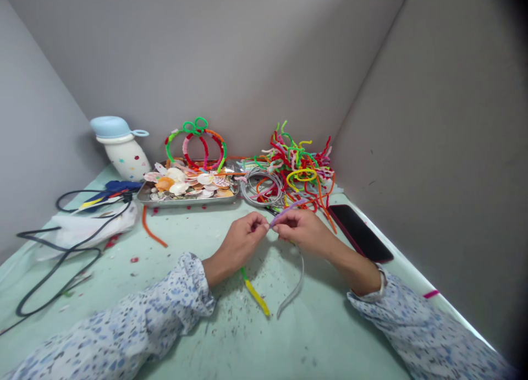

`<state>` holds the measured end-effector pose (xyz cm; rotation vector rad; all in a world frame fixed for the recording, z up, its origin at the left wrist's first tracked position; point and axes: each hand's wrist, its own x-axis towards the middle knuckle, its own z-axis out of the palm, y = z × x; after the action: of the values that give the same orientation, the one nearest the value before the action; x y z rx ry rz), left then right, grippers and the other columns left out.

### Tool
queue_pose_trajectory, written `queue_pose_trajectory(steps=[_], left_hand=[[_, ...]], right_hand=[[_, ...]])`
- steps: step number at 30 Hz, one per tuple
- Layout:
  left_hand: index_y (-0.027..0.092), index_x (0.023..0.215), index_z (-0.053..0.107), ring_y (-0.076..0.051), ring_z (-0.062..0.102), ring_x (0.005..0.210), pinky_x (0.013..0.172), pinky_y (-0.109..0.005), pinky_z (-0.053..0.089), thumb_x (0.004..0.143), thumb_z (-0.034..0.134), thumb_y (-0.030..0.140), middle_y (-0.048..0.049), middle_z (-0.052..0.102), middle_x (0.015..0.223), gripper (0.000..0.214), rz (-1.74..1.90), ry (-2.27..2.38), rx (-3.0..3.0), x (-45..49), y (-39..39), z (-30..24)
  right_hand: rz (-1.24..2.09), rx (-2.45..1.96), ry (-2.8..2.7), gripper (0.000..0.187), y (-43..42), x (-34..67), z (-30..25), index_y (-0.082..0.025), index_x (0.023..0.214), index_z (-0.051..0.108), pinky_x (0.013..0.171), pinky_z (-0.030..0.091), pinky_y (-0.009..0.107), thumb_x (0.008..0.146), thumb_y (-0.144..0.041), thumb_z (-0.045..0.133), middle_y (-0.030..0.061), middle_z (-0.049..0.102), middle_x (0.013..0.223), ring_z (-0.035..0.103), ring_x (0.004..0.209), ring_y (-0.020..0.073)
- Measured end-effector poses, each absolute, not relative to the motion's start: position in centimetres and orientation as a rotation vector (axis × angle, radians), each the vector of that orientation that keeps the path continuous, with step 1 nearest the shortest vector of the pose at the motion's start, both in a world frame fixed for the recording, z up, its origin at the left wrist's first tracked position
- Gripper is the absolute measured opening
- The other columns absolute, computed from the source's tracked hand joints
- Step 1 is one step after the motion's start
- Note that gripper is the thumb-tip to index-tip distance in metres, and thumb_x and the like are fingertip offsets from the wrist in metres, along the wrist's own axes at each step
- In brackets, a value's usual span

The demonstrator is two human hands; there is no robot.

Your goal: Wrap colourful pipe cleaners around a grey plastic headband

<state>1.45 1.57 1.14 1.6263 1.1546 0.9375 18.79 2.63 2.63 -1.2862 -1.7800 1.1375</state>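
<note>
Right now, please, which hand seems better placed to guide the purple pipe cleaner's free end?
Probably the right hand: the purple pipe cleaner extends right beside it, while the left hand sits farther from that free end.

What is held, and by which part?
Left hand and right hand pinch a headband mid-arch; the right also grips a purple pipe cleaner near one end.

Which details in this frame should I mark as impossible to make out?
Head view:
- Whether the grey strip joins the yellow-green piece: the left hand and right hand cover their upper parts.
- What the left fingertips pinch: hidden by the fingers themselves.
- Where the black cord ends: cut off by the left edge.
- The tray's floor: shells cover it.
</note>
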Motion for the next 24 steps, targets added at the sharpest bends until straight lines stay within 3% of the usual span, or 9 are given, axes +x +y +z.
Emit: queue_pose_trajectory(steps=[10, 18, 24], left_hand=[[0.017, 0.076, 0.055, -0.008, 0.035, 0.044, 0.046, -0.020, 0.026, 0.081, 0.049, 0.029, 0.0074, 0.039, 0.048, 0.015, 0.914, 1.142, 1.545, 1.56, 1.70, 0.72], [0.016, 0.077, 0.057, -0.007, 0.036, 0.041, 0.041, -0.019, 0.026, 0.077, 0.052, 0.028, 0.0069, 0.041, 0.048, 0.013, 0.839, 1.086, 1.484, 1.50, 2.30, 0.32], [0.016, 0.070, 0.056, -0.007, 0.034, 0.037, 0.039, -0.019, 0.023, 0.076, 0.050, 0.026, 0.0068, 0.040, 0.043, 0.013, 0.785, 1.148, 1.462, 1.52, 2.29, 0.35]], right_hand=[[0.797, -1.259, -1.940, 0.016, 3.00, 18.74, 1.60, -0.017, 0.075, 0.070, 0.059, 0.046, 0.023, 0.069, -0.016, 0.056, 0.0017, 0.067, 0.071, 0.059, 0.063, 0.0123], [1.146, -1.346, -1.756, 0.011, 2.65, 18.46, 1.91, -0.014, 0.075, 0.067, 0.049, 0.041, 0.020, 0.071, -0.017, 0.057, -0.0008, 0.061, 0.056, 0.055, 0.051, 0.0103], [1.113, -1.300, -1.820, 0.011, 2.62, 18.47, 1.65, -0.015, 0.077, 0.066, 0.052, 0.043, 0.021, 0.070, -0.016, 0.057, -0.0006, 0.063, 0.060, 0.056, 0.054, 0.0107]])
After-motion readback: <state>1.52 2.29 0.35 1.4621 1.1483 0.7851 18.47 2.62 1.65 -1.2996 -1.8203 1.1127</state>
